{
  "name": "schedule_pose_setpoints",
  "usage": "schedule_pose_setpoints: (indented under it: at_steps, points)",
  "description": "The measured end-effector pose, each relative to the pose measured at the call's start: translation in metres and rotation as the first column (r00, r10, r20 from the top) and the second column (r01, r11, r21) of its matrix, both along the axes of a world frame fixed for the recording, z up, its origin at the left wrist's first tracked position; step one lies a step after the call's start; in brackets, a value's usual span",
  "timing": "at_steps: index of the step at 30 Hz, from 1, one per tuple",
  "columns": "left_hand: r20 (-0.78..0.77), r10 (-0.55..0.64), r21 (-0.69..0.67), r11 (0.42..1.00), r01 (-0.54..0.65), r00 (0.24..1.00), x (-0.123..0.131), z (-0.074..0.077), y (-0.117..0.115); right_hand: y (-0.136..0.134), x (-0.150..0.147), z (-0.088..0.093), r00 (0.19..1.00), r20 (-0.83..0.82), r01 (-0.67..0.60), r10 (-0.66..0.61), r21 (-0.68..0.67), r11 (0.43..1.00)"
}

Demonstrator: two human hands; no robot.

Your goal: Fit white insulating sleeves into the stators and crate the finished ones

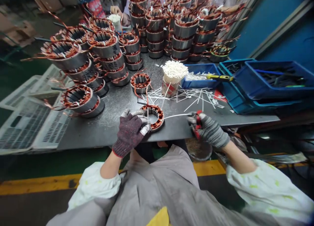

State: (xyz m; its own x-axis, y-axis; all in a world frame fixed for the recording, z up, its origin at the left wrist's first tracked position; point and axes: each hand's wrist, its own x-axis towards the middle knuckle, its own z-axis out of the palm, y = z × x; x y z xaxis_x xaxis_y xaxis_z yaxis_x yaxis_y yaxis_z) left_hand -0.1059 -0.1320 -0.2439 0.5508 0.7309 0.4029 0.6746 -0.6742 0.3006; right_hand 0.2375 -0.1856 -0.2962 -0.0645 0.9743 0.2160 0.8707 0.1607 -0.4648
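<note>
My left hand (131, 130), in a dark purple glove with white tape on its fingertips, grips the left side of a small ring-shaped motor stator (160, 118) with copper windings. The stator lies on the table near its front edge. A white cable tie (175, 116) stretches from the stator's right side to my right hand (209, 129), gloved in grey. That hand is closed around red-handled pliers (198, 123), whose jaws are at the tie's far end; the exact grip is blurred. Another white tie stands up by my left fingers.
Beyond the stator stands a cup (169, 88) packed with white cable ties, with loose ties (188, 94) scattered around. Stacked stators (110, 52) fill the back and left. Blue bins (277, 78) sit at right, near a yellow cutter (219, 77). Another person's hand (116, 10) shows behind.
</note>
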Motion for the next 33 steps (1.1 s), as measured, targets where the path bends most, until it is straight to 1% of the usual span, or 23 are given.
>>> schedule_pose_setpoints:
  at_steps: [2,5,9,13,15,17,18,20,23,25,28,31,33]
  points:
    - [0.023,-0.015,-0.020,1.000,0.016,1.000,-0.006,0.000,0.002,0.005,-0.017,0.000,0.996,0.059,-0.064,0.062,0.023,0.998]
    - [0.052,-0.007,-0.045,0.999,0.009,0.999,-0.009,-0.001,0.001,0.017,-0.041,0.008,0.976,0.171,-0.141,0.134,0.028,0.990]
    - [0.060,0.012,-0.055,0.998,-0.008,0.998,-0.008,-0.001,-0.002,0.036,-0.067,0.021,0.960,0.192,-0.193,0.205,-0.082,0.978]
    - [0.071,0.008,-0.041,0.999,-0.005,0.997,-0.007,-0.001,-0.003,0.040,-0.072,0.033,0.943,0.185,-0.239,0.276,-0.197,0.951]
    - [0.075,0.007,-0.015,1.000,-0.006,0.997,-0.006,-0.002,-0.005,0.035,-0.069,0.039,0.943,0.203,-0.197,0.265,-0.302,0.933]
    - [0.080,0.029,0.014,0.999,-0.030,0.996,-0.003,-0.003,-0.008,0.027,-0.064,0.043,0.943,0.258,-0.091,0.211,-0.409,0.908]
    - [0.083,0.043,0.025,0.999,-0.046,0.996,-0.001,-0.003,-0.010,0.024,-0.063,0.044,0.941,0.289,-0.035,0.176,-0.436,0.899]
    - [0.086,0.069,0.048,0.996,-0.073,0.994,0.003,-0.004,-0.015,0.020,-0.063,0.046,0.941,0.323,0.049,0.105,-0.434,0.899]
    - [0.087,0.096,0.087,0.991,-0.104,0.992,0.009,-0.006,-0.021,0.027,-0.070,0.048,0.945,0.326,0.120,0.006,-0.366,0.923]
    - [0.087,0.110,0.094,0.989,-0.118,0.990,0.010,-0.007,-0.024,0.036,-0.077,0.050,0.937,0.349,0.133,-0.003,-0.351,0.927]
    - [0.088,0.106,0.059,0.992,-0.111,0.990,0.009,-0.007,-0.024,0.046,-0.080,0.053,0.916,0.398,0.116,0.057,-0.398,0.910]
    - [0.129,0.100,-0.016,0.995,-0.099,0.987,0.006,-0.007,-0.023,0.040,-0.073,0.057,0.910,0.407,0.104,0.076,-0.404,0.909]
    - [0.201,0.139,-0.098,0.988,-0.121,0.970,0.004,-0.008,-0.022,0.028,-0.067,0.058,0.922,0.378,0.067,0.086,-0.373,0.926]
